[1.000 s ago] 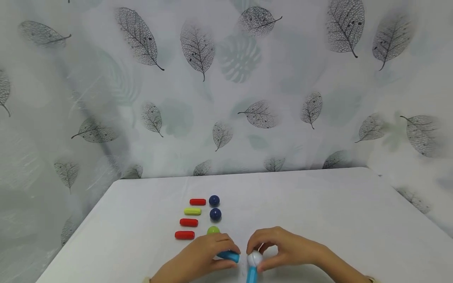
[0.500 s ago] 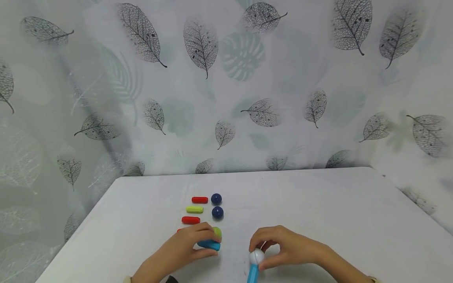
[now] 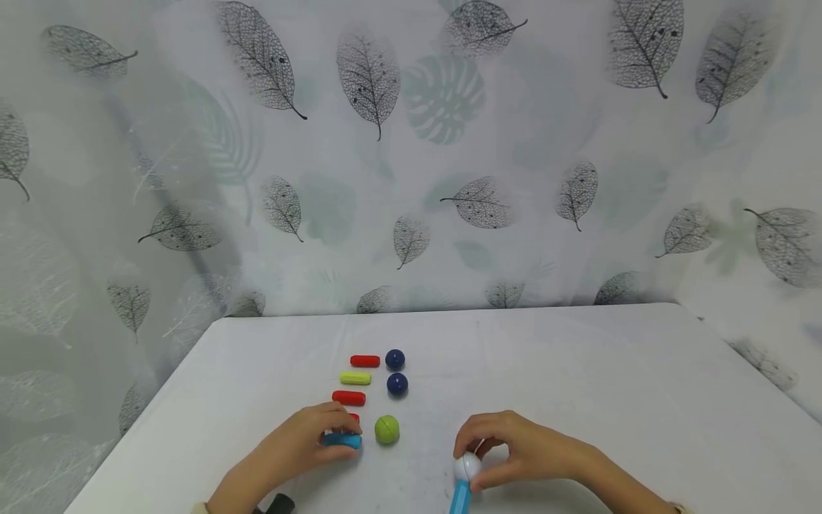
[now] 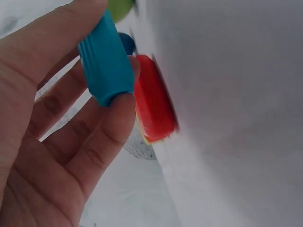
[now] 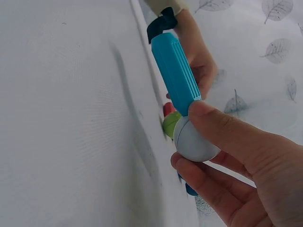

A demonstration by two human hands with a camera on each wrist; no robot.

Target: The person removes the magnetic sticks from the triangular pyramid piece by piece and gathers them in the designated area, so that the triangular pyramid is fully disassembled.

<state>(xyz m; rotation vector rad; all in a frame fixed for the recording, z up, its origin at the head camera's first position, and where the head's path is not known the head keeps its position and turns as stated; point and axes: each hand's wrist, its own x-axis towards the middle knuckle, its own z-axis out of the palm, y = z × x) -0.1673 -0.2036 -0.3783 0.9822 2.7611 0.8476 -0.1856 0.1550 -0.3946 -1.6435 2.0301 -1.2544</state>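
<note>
My left hand [image 3: 339,432] grips a short blue stick [image 3: 342,441] low over the white table [image 3: 578,371], just before a red stick [image 3: 354,417] that it partly hides. The left wrist view shows that blue stick [image 4: 106,61] pinched between thumb and fingers, with the red stick [image 4: 154,101] right behind it. My right hand [image 3: 469,454] pinches a white ball [image 3: 467,467] with another blue stick [image 3: 459,498] joined to it, pointing towards me. The same ball [image 5: 194,139] and stick [image 5: 174,71] show in the right wrist view. A green ball [image 3: 387,429] lies between the hands.
A column of sticks runs back from my left hand: red [image 3: 349,397], yellow-green [image 3: 355,378], red [image 3: 364,360]. Two dark blue balls [image 3: 397,384] [image 3: 394,359] lie beside them. A leaf-print curtain [image 3: 411,178] hangs behind the table.
My left hand has carried its blue stick leftwards, away from the white ball and past the green ball, to the near end of the stick column. The right hand has stayed put.
</note>
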